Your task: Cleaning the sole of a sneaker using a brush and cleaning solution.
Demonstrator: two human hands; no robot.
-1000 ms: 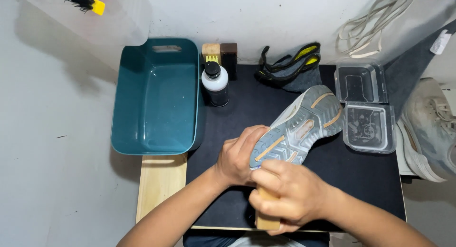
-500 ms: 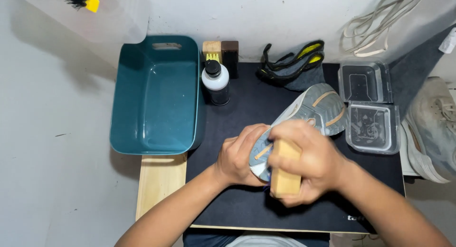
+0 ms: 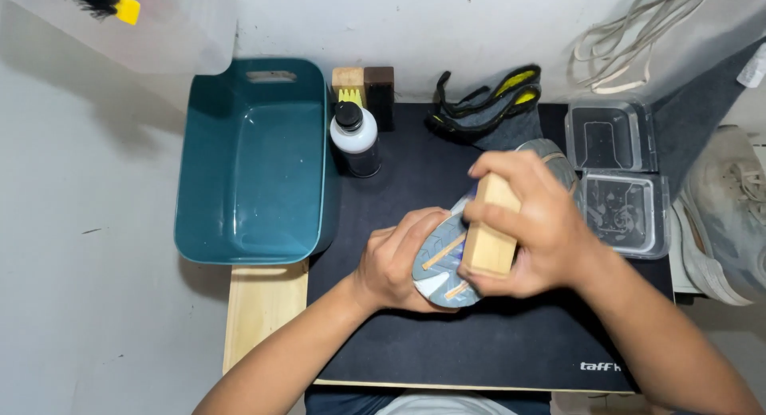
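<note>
A grey shoe lies sole-up on the black mat, its heel toward me. My left hand grips the heel end and holds it steady. My right hand is closed around a wooden-backed brush, which presses on the middle of the sole. The brush and my right hand hide most of the shoe's front half; only a bit of toe shows beyond my fingers.
A teal plastic tub stands at the left, a white bottle with a black cap beside it. Two more brushes and a grey insert with yellow trim lie at the back. Two clear containers and another shoe are at right.
My right hand has moved the brush up the sole from the heel end toward the toe. My left hand has kept its hold on the heel.
</note>
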